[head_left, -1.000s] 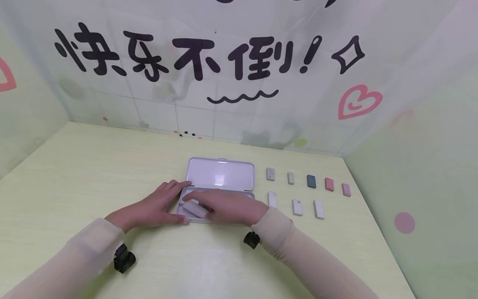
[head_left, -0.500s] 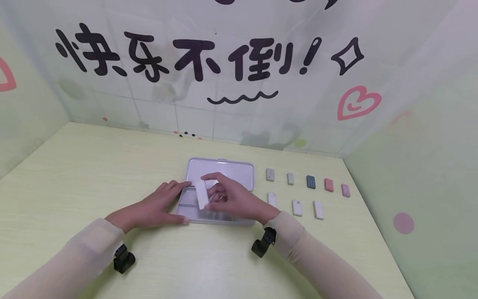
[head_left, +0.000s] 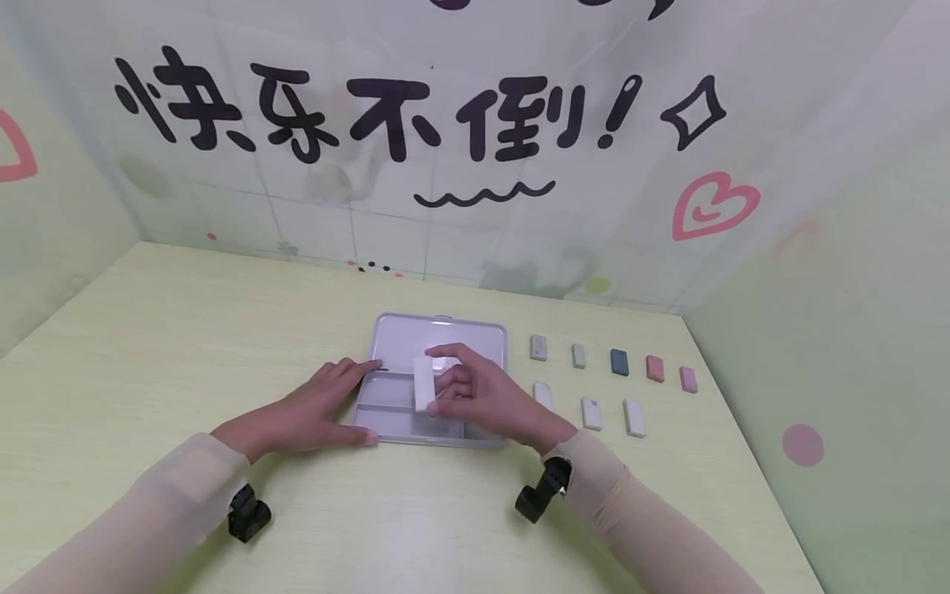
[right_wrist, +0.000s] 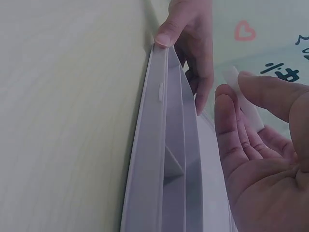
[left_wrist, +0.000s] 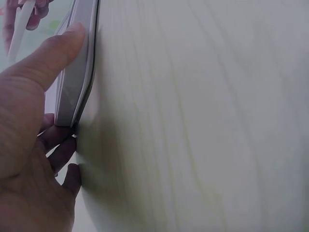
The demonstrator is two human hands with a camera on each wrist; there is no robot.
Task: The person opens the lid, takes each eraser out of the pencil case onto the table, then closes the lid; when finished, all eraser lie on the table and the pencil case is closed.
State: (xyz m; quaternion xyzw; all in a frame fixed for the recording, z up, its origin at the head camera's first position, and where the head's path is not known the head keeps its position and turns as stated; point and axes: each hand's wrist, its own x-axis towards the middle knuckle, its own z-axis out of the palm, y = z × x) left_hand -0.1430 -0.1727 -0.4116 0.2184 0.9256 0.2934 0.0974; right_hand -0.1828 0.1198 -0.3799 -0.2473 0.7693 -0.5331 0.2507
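In the head view, my right hand [head_left: 486, 396] pinches a white eraser [head_left: 424, 384] upright between thumb and fingertips, above the open pencil case [head_left: 378, 424]. The right wrist view shows the same eraser [right_wrist: 248, 106] between thumb and index finger, apart from the case [right_wrist: 145, 159]. My left hand [head_left: 308, 412] holds the left end of the case, thumb at the front edge and index finger by the hinge. In the left wrist view its thumb [left_wrist: 58, 53] presses the front wall. Dividers split the tray. Its right part is partly hidden by my right hand.
To the right of the case lie two rows of small erasers, including a blue one [head_left: 619, 362], a red-pink one [head_left: 655, 368] and a white one [head_left: 634, 417]. The case lid [head_left: 401, 334] lies back flat. A printed wall sheet [head_left: 475, 239] rises behind the table [head_left: 223, 330].
My right hand has lifted the white eraser out of the tray's left part, turned it upright and moved it slightly right. The left hand has stayed on the case.
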